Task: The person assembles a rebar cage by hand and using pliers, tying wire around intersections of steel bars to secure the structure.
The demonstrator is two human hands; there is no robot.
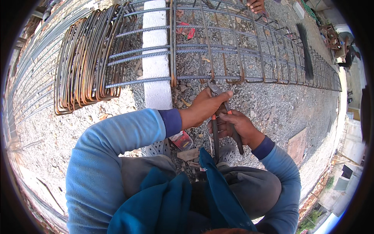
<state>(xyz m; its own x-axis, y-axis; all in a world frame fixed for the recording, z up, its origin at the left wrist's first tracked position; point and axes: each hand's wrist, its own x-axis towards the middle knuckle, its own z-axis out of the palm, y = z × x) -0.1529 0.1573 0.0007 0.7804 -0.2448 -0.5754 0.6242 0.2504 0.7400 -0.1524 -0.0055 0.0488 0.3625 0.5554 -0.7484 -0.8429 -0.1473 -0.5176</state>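
A pair of end-cutting pliers [236,134] with long dark handles and orange bands points up toward the near bar of a rebar cage [259,54]. Its metal head is close to that bar, beside a stirrup. My right hand [243,126] is closed around the handles, which stand apart. Closed about the neck of the pliers, just below the head, is my left hand [202,107], its thumb lying across the tool. Whether a wire sits in the jaws or under my left fingers is hidden.
A white block [157,70] lies under the bars. Left of it hang many rusty stirrups [87,58]. A bundle of dark tie wire [305,50] rests across the cage. Another person's hand [256,6] touches the far side. A small plastic box [182,140] sits by my feet on gravel.
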